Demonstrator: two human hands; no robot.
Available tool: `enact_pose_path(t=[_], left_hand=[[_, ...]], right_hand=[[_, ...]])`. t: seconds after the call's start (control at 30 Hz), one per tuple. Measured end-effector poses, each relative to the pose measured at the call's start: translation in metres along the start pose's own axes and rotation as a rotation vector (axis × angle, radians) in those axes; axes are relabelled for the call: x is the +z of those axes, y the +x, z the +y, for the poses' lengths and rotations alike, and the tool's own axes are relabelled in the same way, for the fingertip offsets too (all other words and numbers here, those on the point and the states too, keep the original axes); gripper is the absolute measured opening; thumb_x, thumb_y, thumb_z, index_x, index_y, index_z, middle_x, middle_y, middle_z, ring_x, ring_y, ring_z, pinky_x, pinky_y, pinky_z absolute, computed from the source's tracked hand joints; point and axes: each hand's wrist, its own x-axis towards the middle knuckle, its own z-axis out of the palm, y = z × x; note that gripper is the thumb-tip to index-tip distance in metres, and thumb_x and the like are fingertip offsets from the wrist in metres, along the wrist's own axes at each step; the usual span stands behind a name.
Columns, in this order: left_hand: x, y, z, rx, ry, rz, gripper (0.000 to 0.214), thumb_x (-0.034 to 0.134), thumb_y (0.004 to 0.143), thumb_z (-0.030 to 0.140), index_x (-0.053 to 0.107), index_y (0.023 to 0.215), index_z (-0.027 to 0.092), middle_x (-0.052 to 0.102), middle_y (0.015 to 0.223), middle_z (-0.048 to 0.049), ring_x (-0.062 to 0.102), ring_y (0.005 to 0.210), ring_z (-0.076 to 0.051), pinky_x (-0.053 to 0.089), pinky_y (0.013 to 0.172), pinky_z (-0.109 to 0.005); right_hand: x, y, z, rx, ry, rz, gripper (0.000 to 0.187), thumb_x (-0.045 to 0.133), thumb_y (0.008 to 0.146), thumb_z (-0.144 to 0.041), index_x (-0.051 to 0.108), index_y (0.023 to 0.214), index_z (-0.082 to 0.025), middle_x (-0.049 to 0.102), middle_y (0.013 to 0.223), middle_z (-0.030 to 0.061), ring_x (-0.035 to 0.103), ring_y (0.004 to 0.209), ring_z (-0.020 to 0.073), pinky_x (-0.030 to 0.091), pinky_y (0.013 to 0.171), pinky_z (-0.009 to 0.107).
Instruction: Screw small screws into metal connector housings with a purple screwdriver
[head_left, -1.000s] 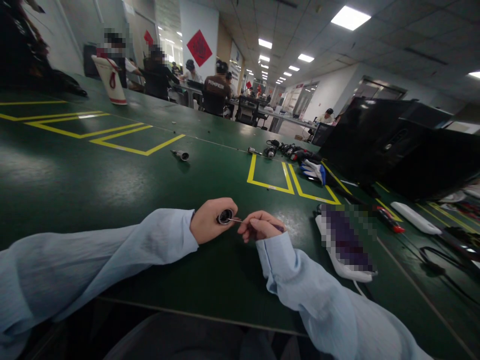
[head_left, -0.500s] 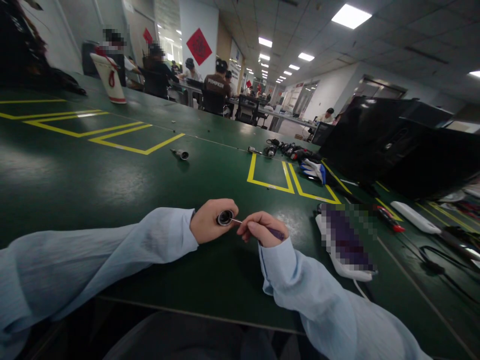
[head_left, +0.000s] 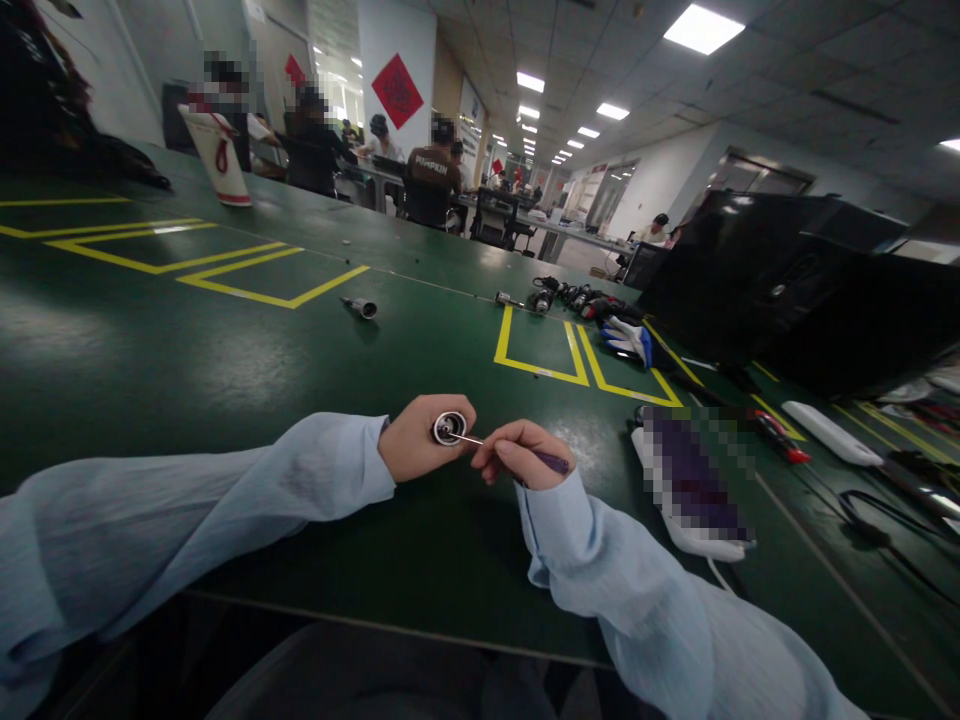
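Observation:
My left hand (head_left: 421,436) is closed around a round metal cylindrical part (head_left: 449,428), whose open end faces me and shows a dark inside with small fittings. In my right hand (head_left: 529,454) is a thin-shafted screwdriver (head_left: 553,462) with a dark purple handle, pinched between thumb and fingers. Its shaft points left and its tip reaches into the mouth of the cylindrical part; the tip itself is hard to make out. Farther off on the green table (head_left: 300,350) lies a tapered metal piece (head_left: 360,308) with an open round end.
At the right lies a white device with a blurred dark top (head_left: 694,490), a cable running from it. Beyond are a blue-and-white glove (head_left: 627,342), dark metal connectors (head_left: 541,298) and a red-handled tool (head_left: 781,438). A paper cup (head_left: 217,155) stands far left. People sit in the background.
The cylindrical part's open end has tilted more toward me, showing more of its inside. Both hands have shifted very slightly; the screwdriver remains at the opening.

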Motion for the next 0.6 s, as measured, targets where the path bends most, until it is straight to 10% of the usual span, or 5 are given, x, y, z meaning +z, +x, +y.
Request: enact_pose_path(t=[0.6], left_hand=[[0.003,0.002,0.003,-0.008,-0.112,0.071,0.020,0.061,0.070,0.029,0.051,0.069,0.012,0.050,0.064,0.0009,0.048,0.057,-0.009,0.040,0.052,-0.020]], right_hand=[[-0.004,-0.008,-0.020,-0.424,-0.648,-0.040,0.014,0.047,0.075,-0.016,0.059,0.070,-0.019,0.060,0.060,0.0007,0.055,0.055,0.0115,0.044,0.057,0.026]])
